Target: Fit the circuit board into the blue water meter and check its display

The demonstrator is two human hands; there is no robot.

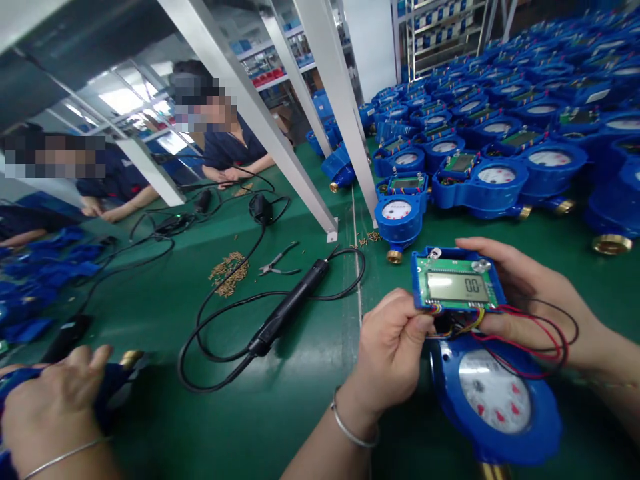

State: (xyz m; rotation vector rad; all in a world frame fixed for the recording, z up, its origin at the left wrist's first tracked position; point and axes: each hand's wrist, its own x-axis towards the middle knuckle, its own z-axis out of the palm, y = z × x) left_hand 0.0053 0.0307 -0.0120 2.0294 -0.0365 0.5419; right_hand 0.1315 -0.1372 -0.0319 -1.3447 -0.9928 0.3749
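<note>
In front of me a blue water meter [543,417] is held up over the green table, its round white dial tilted toward me. Its upper box holds a green circuit board with a lit display [454,287] reading 0.0. My left hand [390,350] is closed, thumb and fingers pinching the lower left corner of that box near thin coloured wires. Curled around the box's right side is my right hand [545,300], thumb below and fingers behind. Loose red and black wires [555,340] loop across it. A brass fitting [493,471] shows at the meter's bottom.
A black electric screwdriver [290,307] with its cable, pliers [280,261] and a pile of brass screws [229,273] lie left. Many blue meters [400,210] crowd the right behind metal posts [345,113]. A co-worker's hand [60,393] works at lower left; other people sit opposite.
</note>
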